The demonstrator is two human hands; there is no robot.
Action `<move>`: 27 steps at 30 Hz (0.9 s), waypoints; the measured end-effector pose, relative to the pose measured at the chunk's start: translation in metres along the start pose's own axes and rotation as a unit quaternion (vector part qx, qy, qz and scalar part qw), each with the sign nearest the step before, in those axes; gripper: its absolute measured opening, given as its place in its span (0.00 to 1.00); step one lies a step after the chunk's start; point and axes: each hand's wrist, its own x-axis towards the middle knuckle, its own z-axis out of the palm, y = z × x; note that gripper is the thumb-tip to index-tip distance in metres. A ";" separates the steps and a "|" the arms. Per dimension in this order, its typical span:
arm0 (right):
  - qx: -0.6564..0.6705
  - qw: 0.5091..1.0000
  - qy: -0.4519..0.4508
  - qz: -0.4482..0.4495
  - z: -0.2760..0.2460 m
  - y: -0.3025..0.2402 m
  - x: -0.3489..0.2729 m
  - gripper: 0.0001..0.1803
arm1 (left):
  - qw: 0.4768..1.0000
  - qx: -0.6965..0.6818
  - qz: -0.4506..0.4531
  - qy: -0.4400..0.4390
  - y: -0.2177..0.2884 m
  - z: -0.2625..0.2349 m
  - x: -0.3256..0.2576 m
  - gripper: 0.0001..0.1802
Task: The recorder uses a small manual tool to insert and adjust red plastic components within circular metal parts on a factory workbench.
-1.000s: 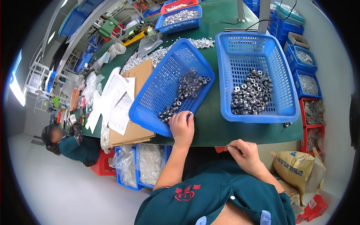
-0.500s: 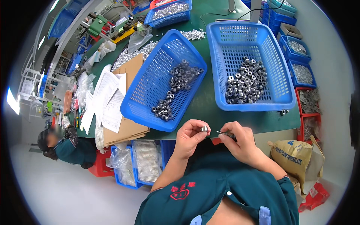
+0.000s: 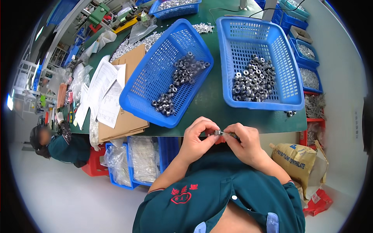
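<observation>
My left hand (image 3: 200,138) pinches a small shiny metal collar (image 3: 217,132) between thumb and fingertips, just beyond the table's near edge. In my right hand (image 3: 246,142) is a thin metal-shafted tool (image 3: 224,133) with a dark handle, mostly hidden by the fingers. Its tip meets the collar; whether it sits inside the hole is too small to tell. Past my left hand lies a tilted blue basket (image 3: 129,104) with scattered metal collars (image 3: 163,105). A second blue basket (image 3: 261,105), beyond my right hand, holds a heap of similar collars (image 3: 254,79).
Loose collars (image 3: 290,113) lie beside the right basket. Cardboard (image 3: 125,125) and papers (image 3: 110,101) cover the table's left part, with small silvery parts (image 3: 136,49) behind. Bins (image 3: 309,79) line the right side; a yellow sack (image 3: 294,159) stands below. A co-worker (image 3: 64,145) is at far left.
My hands have come together, and the tool's tip, apart from the collar before, now meets it. The whole view has shifted slightly; the baskets remain in place on the table.
</observation>
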 end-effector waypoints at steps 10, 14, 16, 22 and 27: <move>0.015 1.000 -0.017 0.019 -0.002 0.003 -0.001 0.05 | 0.997 -0.046 -0.060 -0.023 0.008 0.005 -0.003 0.09; 0.199 0.950 -0.065 0.231 -0.006 -0.002 -0.002 0.05 | 0.999 0.039 -0.012 -0.021 0.016 0.004 0.001 0.10; 0.263 0.918 -0.074 0.288 -0.007 -0.002 -0.002 0.06 | 0.991 0.114 0.063 -0.019 0.015 0.002 0.002 0.11; 0.564 0.703 -0.098 0.421 -0.014 0.011 -0.004 0.05 | 0.976 0.195 0.091 -0.022 0.027 0.000 0.011 0.10; 0.236 0.937 -0.041 0.254 -0.015 -0.007 -0.004 0.07 | 0.966 0.236 0.100 -0.023 0.029 0.006 0.014 0.10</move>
